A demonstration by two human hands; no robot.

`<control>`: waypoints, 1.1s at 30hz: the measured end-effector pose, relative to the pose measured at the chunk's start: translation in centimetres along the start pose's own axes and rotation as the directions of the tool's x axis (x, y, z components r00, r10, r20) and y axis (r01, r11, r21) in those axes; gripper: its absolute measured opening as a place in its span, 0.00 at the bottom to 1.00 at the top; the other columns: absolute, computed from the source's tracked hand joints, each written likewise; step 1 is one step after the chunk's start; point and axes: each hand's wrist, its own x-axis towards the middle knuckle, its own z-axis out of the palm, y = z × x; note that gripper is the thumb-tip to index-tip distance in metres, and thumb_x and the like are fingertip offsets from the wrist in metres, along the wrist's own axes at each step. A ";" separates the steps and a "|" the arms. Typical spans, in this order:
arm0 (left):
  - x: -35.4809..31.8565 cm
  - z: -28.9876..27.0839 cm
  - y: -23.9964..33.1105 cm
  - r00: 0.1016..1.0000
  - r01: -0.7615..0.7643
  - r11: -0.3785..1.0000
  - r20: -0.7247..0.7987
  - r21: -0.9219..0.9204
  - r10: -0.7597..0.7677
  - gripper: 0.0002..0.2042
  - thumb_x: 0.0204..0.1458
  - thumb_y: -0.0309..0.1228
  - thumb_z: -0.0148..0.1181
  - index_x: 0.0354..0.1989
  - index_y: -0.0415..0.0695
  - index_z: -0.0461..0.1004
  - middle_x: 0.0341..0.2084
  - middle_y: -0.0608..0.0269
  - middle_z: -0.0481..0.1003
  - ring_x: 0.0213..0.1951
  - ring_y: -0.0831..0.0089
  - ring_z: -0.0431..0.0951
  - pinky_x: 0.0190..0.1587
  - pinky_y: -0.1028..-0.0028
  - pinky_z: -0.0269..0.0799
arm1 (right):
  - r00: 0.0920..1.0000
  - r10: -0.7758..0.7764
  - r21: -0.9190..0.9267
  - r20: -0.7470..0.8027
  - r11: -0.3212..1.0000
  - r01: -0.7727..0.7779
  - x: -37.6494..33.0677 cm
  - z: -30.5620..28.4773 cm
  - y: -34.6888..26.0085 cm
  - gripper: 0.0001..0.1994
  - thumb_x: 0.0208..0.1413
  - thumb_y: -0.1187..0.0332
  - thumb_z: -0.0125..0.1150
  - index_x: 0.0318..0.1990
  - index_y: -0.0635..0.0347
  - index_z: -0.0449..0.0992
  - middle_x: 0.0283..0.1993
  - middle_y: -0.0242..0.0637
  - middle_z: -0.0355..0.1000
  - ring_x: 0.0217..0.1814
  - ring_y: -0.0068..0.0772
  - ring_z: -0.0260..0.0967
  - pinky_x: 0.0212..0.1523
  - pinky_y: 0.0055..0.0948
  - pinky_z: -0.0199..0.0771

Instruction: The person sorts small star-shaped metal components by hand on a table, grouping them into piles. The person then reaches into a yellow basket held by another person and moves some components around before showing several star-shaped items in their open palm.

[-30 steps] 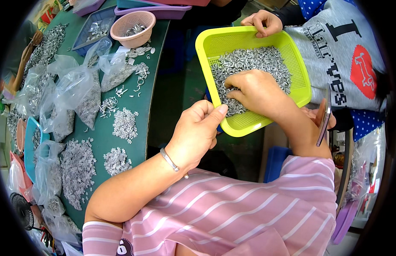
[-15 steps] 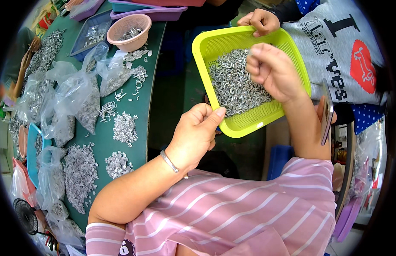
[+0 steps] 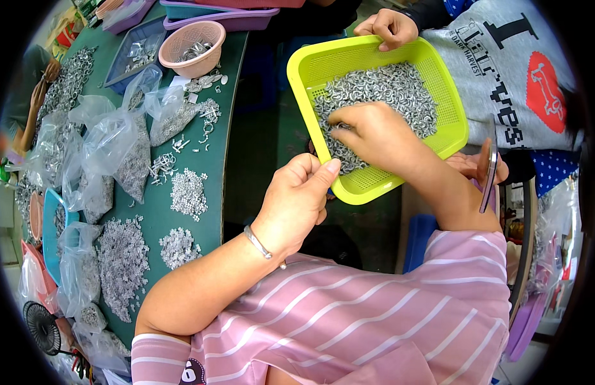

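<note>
A yellow-green plastic basket point(image 3: 454, 102) with perforated walls holds a heap of small silvery curved metal pieces point(image 3: 390, 83). My left hand point(image 3: 300, 192) is closed on its near left corner, thumb on top of the rim. Inside the basket, my right hand point(image 3: 374, 135) is low over the left part of the heap. Its fingers are curled down at the pieces; what lies between the fingertips is hidden. Another person's hand point(image 3: 388, 29) grips the far rim. That person's other hand point(image 3: 486, 167) is by the right side, behind a phone point(image 3: 490, 170) seen edge-on.
At left, a green table point(image 3: 211, 147) carries piles of small metal parts point(image 3: 123, 263), clear plastic bags point(image 3: 95, 154) of parts, a pink basket point(image 3: 193, 48) and a blue tray point(image 3: 134, 61). A small black fan point(image 3: 42, 327) stands at lower left.
My right hand has gone from raised above the basket's right part down and left onto the pieces. My left hand keeps its hold on the rim. The other person's lower hand shows more.
</note>
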 end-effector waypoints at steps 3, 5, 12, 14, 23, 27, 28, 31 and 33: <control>0.1 0.1 -0.4 1.000 -0.005 1.000 -0.025 -0.009 0.005 0.12 0.57 0.36 0.55 0.25 0.48 0.62 0.13 0.76 0.56 0.14 0.84 0.50 0.18 0.80 0.51 | 0.999 0.003 -0.135 0.040 0.991 0.002 0.3 0.4 -0.9 0.08 0.47 0.65 0.59 0.31 0.60 0.76 0.29 0.44 0.74 0.35 0.47 0.73 0.36 0.43 0.73; 0.2 0.1 -0.5 0.999 0.000 1.000 -0.033 -0.012 -0.001 0.12 0.57 0.36 0.55 0.25 0.47 0.62 0.13 0.76 0.56 0.14 0.84 0.50 0.18 0.80 0.51 | 0.999 -0.031 -0.145 0.034 0.989 0.036 0.3 0.7 -0.7 0.07 0.46 0.66 0.59 0.30 0.60 0.76 0.30 0.44 0.74 0.35 0.47 0.73 0.36 0.43 0.73; 0.1 -0.1 -0.6 1.000 -0.005 1.000 0.012 0.010 0.005 0.12 0.57 0.36 0.55 0.25 0.47 0.62 0.13 0.75 0.56 0.15 0.84 0.50 0.18 0.80 0.51 | 0.934 0.308 0.877 0.180 0.379 -0.294 0.8 -0.9 1.9 0.06 0.55 0.69 0.55 0.33 0.62 0.71 0.29 0.36 0.73 0.22 0.25 0.66 0.22 0.22 0.67; 0.1 -0.2 -0.7 1.000 -0.015 1.000 0.013 0.026 0.015 0.12 0.57 0.36 0.55 0.25 0.47 0.62 0.13 0.75 0.56 0.15 0.84 0.50 0.18 0.80 0.51 | 0.956 0.282 0.995 0.087 0.022 -0.097 0.7 -1.6 2.2 0.05 0.57 0.71 0.53 0.36 0.63 0.69 0.29 0.35 0.70 0.23 0.15 0.59 0.19 0.14 0.58; 0.1 -0.1 -0.7 1.000 0.012 1.000 0.008 0.007 -0.012 0.11 0.58 0.37 0.54 0.26 0.47 0.63 0.14 0.76 0.56 0.16 0.84 0.51 0.19 0.80 0.51 | 0.979 0.046 0.416 0.199 0.900 -0.127 -1.1 -2.1 1.2 0.11 0.47 0.72 0.60 0.41 0.57 0.78 0.26 0.37 0.74 0.30 0.29 0.72 0.31 0.28 0.70; 0.2 -0.1 -0.7 1.000 0.008 1.000 0.005 0.006 -0.008 0.12 0.57 0.38 0.55 0.26 0.47 0.63 0.14 0.76 0.55 0.16 0.84 0.50 0.20 0.79 0.51 | 0.992 0.073 -0.187 0.103 0.981 -0.053 -2.2 -1.5 1.1 0.10 0.44 0.69 0.61 0.36 0.51 0.79 0.28 0.46 0.74 0.32 0.44 0.73 0.34 0.38 0.72; 0.2 -0.3 -0.7 1.000 0.003 1.000 0.005 0.006 -0.003 0.12 0.57 0.38 0.55 0.26 0.47 0.63 0.14 0.76 0.55 0.16 0.84 0.50 0.20 0.79 0.51 | 0.999 0.048 -0.315 0.003 0.948 -0.044 -2.1 -1.4 1.8 0.08 0.44 0.69 0.61 0.35 0.52 0.79 0.26 0.47 0.73 0.29 0.45 0.73 0.32 0.37 0.72; 0.3 -0.3 -0.8 1.000 -0.005 1.000 0.011 0.015 0.005 0.12 0.57 0.38 0.55 0.26 0.47 0.62 0.14 0.76 0.54 0.16 0.84 0.51 0.20 0.79 0.51 | 0.988 0.129 -0.300 -0.088 0.942 -0.150 -2.3 -2.9 2.3 0.08 0.46 0.69 0.59 0.36 0.52 0.78 0.28 0.47 0.74 0.32 0.49 0.72 0.34 0.42 0.72; 0.4 -0.2 -0.7 1.000 -0.009 1.000 0.023 0.023 0.008 0.12 0.57 0.38 0.55 0.26 0.47 0.62 0.14 0.76 0.54 0.16 0.84 0.51 0.20 0.79 0.52 | 0.958 0.161 -0.368 -0.239 0.898 -0.243 -2.5 -2.8 3.5 0.07 0.47 0.68 0.56 0.34 0.51 0.77 0.27 0.45 0.74 0.33 0.49 0.73 0.36 0.44 0.72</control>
